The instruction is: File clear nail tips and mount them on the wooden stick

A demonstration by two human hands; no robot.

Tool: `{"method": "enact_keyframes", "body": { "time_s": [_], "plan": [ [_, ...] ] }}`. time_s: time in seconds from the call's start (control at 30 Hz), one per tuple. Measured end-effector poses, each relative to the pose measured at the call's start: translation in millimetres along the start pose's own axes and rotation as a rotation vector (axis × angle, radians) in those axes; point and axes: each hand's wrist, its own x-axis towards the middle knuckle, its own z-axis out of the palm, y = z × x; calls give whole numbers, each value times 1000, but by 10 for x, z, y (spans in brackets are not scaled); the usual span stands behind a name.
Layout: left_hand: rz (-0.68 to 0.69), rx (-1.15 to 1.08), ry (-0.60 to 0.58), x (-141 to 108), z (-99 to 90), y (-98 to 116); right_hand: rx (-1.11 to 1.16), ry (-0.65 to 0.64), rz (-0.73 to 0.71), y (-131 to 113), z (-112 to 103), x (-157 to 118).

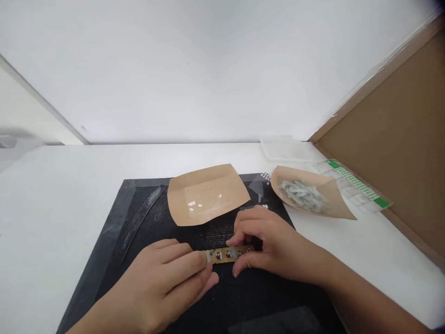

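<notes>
A narrow brown strip [219, 256] with several round metallic fittings lies crosswise on the black mat [243, 301]. My left hand [174, 273] is closed at the strip's left end, which its fingers partly hide. A small whitish, translucent piece [208, 255] shows at those fingertips. My right hand [266, 241] curls round the strip's right part, index finger on the far side and thumb on the near side. Between that finger and thumb sits a small translucent plastic piece [235, 253], lying across the strip.
A brown paper tray [208, 208] with several white bits stands behind my hands. Another paper tray [333, 195] at right holds a pile of translucent pieces [302, 195]. A dark curved strip [139, 220] lies left. A green-and-clear sheet [361, 183] lies by the brown board [392, 116].
</notes>
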Motion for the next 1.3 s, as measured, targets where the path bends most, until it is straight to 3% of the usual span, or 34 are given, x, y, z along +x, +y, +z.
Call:
{"method": "enact_keyframes", "body": {
  "time_s": [0.27,0.47,0.7,1.03,1.3],
  "plan": [
    [-41,-65,-149,38,-69,-5,-11,1,-34,2,44,22],
    [115,56,-80,94,-79,12,-28,-22,-35,13,54,35],
    [52,5,-26,135,50,75,-101,-34,-30,-5,70,10],
    [-45,-33,-158,74,215,49,-128,-23,-49,-24,103,10],
    [-58,-16,-93,69,281,81,-177,-78,-70,-6,65,9]
  ]
}}
